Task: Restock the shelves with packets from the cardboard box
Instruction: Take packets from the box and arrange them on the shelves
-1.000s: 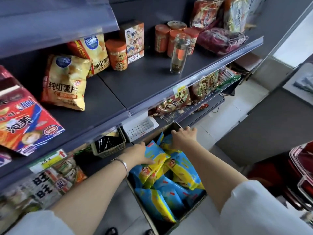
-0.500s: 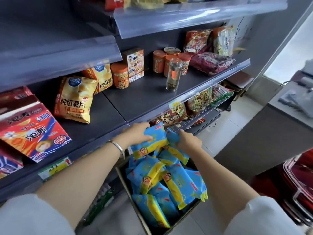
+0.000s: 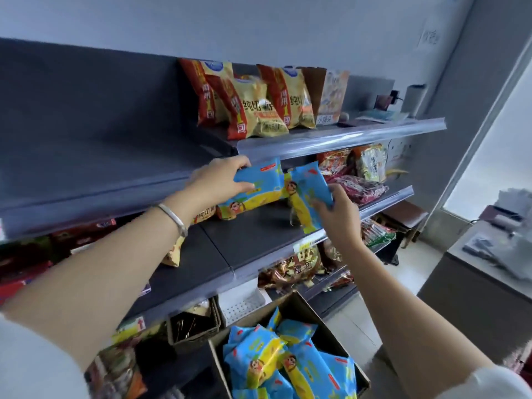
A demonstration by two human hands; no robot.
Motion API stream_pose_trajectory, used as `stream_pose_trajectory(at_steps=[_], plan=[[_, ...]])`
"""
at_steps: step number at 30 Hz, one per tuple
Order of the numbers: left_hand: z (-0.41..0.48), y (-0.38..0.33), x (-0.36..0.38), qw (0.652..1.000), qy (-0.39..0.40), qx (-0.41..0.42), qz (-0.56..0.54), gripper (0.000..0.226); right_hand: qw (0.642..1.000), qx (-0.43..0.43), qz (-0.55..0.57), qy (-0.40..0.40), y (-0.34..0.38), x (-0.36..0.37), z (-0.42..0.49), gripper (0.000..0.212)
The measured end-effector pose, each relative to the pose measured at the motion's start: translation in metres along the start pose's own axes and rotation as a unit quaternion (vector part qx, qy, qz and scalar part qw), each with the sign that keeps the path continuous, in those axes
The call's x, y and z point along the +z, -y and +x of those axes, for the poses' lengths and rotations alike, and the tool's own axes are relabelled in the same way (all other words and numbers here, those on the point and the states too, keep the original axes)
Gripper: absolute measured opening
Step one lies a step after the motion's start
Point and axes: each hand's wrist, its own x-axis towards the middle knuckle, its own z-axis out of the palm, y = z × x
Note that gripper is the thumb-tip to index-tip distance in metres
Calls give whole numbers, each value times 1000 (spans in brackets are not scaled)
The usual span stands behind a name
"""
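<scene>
Left hand (image 3: 218,182) grasps a blue-and-yellow packet (image 3: 259,187), long axis sideways. Right hand (image 3: 338,216) grips a second packet (image 3: 306,194), nearly upright. Both are held high above the cardboard box (image 3: 311,315). Their print is blurred. Chip bags (image 3: 259,110) higher still read "纯切".

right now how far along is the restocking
Done: nothing from the cardboard box looks shelved yet. In hand: the left hand grips one blue packet and the right hand a second packet, both over the middle shelf. Left: the box holds a heap of packets.
</scene>
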Motion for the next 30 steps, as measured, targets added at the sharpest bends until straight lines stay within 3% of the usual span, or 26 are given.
stream_pose_trajectory(at_steps=[9, 16, 30], plan=[[-35, 73, -136, 989, -116, -69, 53, 27, 985, -158, 60, 18, 144, 56, 31, 40], [-78, 179, -225, 972, -159, -157, 77, 28, 948, -313, 5, 55, 272, 140, 38, 39], [-167, 387, -347, 939, -189, -273, 93, 21, 872, -427, -99, 217, 483, 345, 24, 37]])
